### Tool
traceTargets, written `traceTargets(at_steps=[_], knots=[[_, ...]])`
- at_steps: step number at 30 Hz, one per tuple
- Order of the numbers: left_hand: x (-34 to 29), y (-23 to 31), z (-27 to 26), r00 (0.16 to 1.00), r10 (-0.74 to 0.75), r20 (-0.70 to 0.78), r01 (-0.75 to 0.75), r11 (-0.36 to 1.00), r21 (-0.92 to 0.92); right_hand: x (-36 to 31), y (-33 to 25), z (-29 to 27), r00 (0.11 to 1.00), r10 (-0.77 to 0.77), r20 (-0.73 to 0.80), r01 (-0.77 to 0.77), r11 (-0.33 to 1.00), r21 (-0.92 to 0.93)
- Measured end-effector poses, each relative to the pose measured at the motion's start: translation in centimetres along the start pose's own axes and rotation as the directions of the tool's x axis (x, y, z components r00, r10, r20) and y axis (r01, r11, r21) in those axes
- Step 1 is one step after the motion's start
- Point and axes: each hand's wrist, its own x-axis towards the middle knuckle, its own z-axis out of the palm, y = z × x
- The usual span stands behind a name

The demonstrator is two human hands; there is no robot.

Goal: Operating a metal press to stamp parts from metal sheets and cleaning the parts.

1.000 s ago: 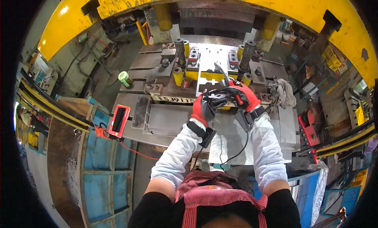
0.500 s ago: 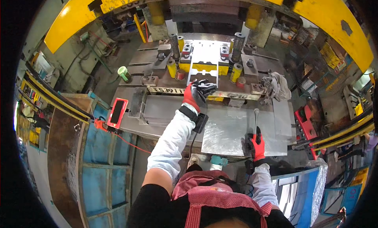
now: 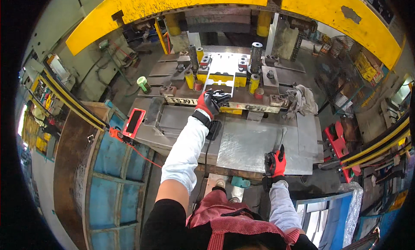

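Note:
My left hand (image 3: 210, 103), in a red and black glove, reaches to the front of the press die (image 3: 240, 105). Its fingers curl closed at the near end of a bright, cut-out sheet metal piece (image 3: 221, 79), which lies over the die. The glove hides the exact contact. Lower right, my right hand (image 3: 275, 162), gloved alike, is closed round a slim metal rod with a widened end (image 3: 282, 138). That rod points away from me, above a flat metal plate (image 3: 242, 146) on the press bed.
Guide posts (image 3: 256, 55) and yellow cylinders (image 3: 254, 83) rise from the die. A yellow press beam (image 3: 186, 4) arches overhead. A rag (image 3: 300, 101) lies at right, a red-cased phone (image 3: 134, 122) at left, and a green-lidded bottle (image 3: 142, 83) beyond it. A red control box (image 3: 339, 142) stands far right.
The whole view has shifted a little. My right hand has turned slightly, and the rod now slants more to the right. My left hand stays at the sheet's near end.

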Motion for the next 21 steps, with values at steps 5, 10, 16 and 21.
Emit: traceTargets(at_steps=[5,10,16,21], knots=[[0.5,-0.3,-0.7,1.000,-0.031,0.004,0.031,0.999,-0.008,-0.2,-0.5,-0.1,0.997,0.062,0.038,-0.058,0.994,-0.090],[0.5,-0.5,-0.2,0.999,-0.005,-0.046,0.008,0.997,0.074,-0.1,-0.5,0.1,0.998,0.054,-0.027,-0.056,0.994,-0.093],[0.6,-0.5,-0.6,0.999,-0.012,0.033,0.010,0.999,0.043,0.5,0.1,-1.2,1.000,0.026,0.000,-0.026,0.989,-0.147],[0.4,-0.2,-1.2,0.998,0.004,0.067,-0.004,1.000,-0.001,-0.2,-0.7,0.6,0.996,0.059,-0.065,-0.068,0.986,-0.154]])
